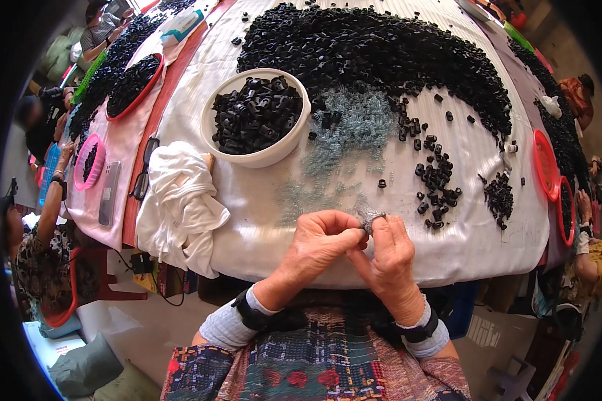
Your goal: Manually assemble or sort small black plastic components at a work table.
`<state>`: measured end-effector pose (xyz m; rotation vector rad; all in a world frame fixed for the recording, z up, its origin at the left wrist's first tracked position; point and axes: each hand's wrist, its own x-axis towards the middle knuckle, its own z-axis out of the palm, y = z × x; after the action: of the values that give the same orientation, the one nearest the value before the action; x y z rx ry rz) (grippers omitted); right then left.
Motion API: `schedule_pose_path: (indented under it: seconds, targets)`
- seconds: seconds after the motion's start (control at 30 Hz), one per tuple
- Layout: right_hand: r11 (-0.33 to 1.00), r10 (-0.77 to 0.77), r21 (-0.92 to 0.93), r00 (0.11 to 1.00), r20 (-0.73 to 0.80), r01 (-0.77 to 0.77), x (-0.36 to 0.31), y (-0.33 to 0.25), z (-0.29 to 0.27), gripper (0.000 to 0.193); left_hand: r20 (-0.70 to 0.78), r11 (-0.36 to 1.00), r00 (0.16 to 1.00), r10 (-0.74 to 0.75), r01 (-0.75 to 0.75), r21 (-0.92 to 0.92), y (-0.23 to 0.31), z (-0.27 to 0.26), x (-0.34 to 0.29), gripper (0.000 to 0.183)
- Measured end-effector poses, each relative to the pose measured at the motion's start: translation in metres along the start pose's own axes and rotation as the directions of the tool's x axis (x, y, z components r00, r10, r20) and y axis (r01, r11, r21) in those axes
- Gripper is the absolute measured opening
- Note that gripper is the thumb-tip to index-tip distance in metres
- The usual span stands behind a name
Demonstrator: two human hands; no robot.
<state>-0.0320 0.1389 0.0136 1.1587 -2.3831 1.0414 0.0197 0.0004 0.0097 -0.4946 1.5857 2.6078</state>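
Observation:
Close to the table's near edge, my left hand (pixel 321 244) and my right hand (pixel 391 257) meet with their fingertips pinched together. Between them is a small grey, shiny thing (pixel 370 218), too small and covered to name; I cannot tell whether it is a finger wrap or a part. Just beyond the fingers spreads a heap of tiny translucent bluish pieces (pixel 354 123). Small black plastic parts (pixel 438 177) lie loose to the right of it. A white bowl (pixel 253 159) full of similar black parts stands to the left.
A large pile of black parts (pixel 361 43) covers the far table. Thin black pieces (pixel 499 197) lie at right. A crumpled white cloth (pixel 180 200) and glasses (pixel 140 179) are at left. A phone (pixel 110 194) and red basket (pixel 159 70) sit further left. Other people work on both sides.

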Motion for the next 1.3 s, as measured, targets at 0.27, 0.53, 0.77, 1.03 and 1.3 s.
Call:
schedule_pose_path:
  seconds: [0.27, 0.53, 0.77, 1.03, 1.3]
  targets:
    - [0.999, 0.014, -0.047, 0.997, 0.070, -0.011, 0.001, 0.002, -0.004, 0.032, -0.049, 0.996, 0.999, -0.017, 0.022, 0.092, 0.002, 0.004, 0.002, 0.015]
    - [0.998, 0.023, -0.059, 0.998, 0.066, -0.019, 0.002, 0.002, -0.004, 0.029, -0.045, 0.996, 0.999, -0.013, 0.017, 0.085, 0.000, 0.003, 0.003, 0.014]
    - [0.995, -0.039, -0.087, 0.997, 0.065, 0.044, 0.001, 0.007, -0.004, 0.028, -0.036, 0.992, 0.999, -0.016, 0.020, 0.124, -0.002, 0.003, 0.002, 0.010]
    - [0.996, -0.021, -0.082, 0.995, 0.098, 0.029, -0.001, 0.011, -0.003, 0.028, -0.028, 0.997, 0.998, -0.064, 0.065, 0.044, 0.000, 0.001, 0.003, 0.015]
    - [0.996, -0.042, -0.078, 0.994, 0.099, 0.050, -0.002, 0.014, -0.003, 0.030, -0.029, 0.994, 0.995, -0.095, 0.096, 0.045, 0.002, -0.001, 0.004, 0.018]
